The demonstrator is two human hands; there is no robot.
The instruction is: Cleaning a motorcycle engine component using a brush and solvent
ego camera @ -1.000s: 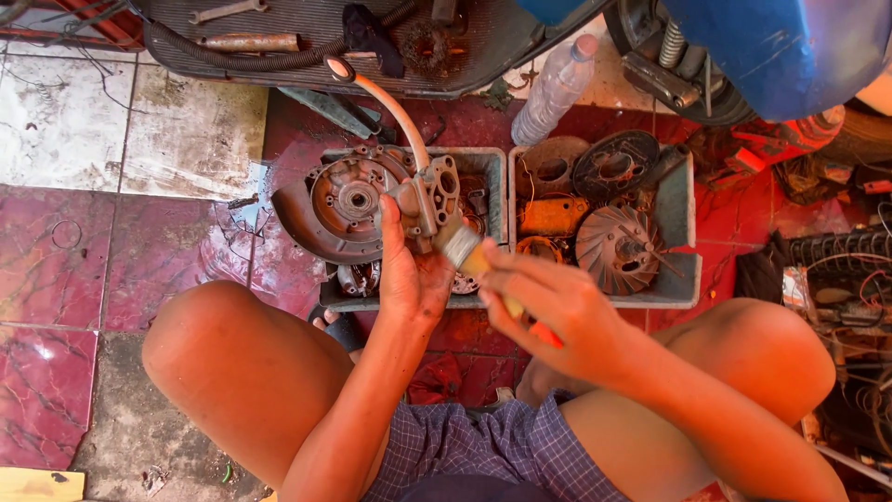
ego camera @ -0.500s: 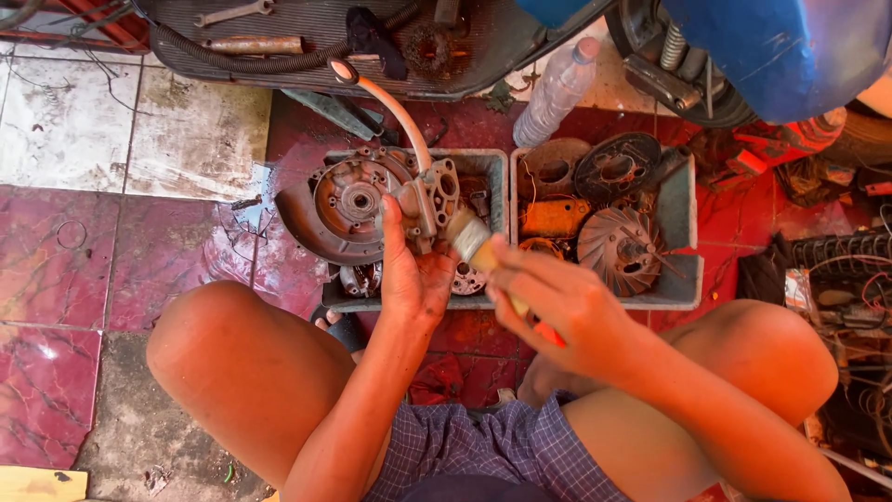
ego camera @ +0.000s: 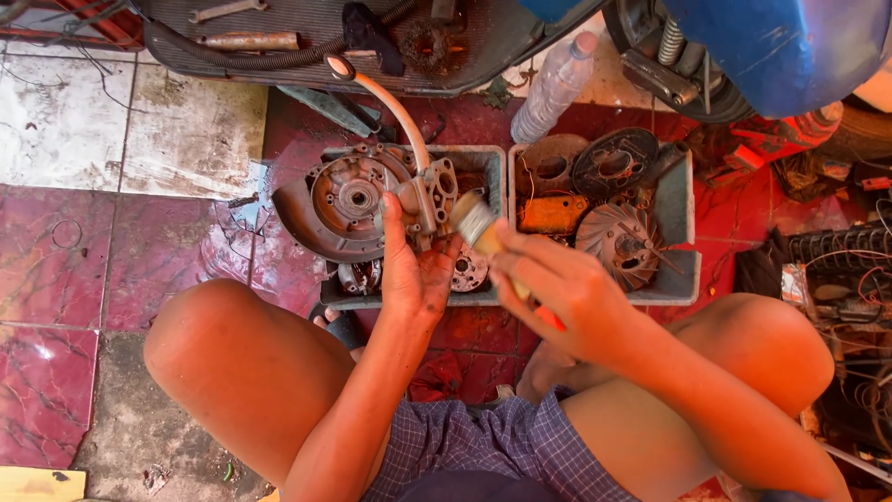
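My left hand (ego camera: 416,270) grips a small metal carburettor-like part (ego camera: 429,197) with a curved pale hose (ego camera: 395,104) rising from it, held over the left grey tray (ego camera: 491,160). My right hand (ego camera: 567,293) holds a paintbrush (ego camera: 483,232) with a wooden ferrule end and a red handle tip; its bristles touch the part's right side. A round rusty engine cover (ego camera: 344,200) lies in the left tray under the part.
The right grey tray (ego camera: 678,200) holds a fan wheel (ego camera: 621,244), an orange part and dark round covers. A plastic bottle (ego camera: 556,85) lies beyond. A scooter footboard (ego camera: 307,28) with tools spans the top. My bare knees flank the trays; wires lie at right.
The brush has shifted slightly against the part while my left hand keeps hold of it. Little else has moved.
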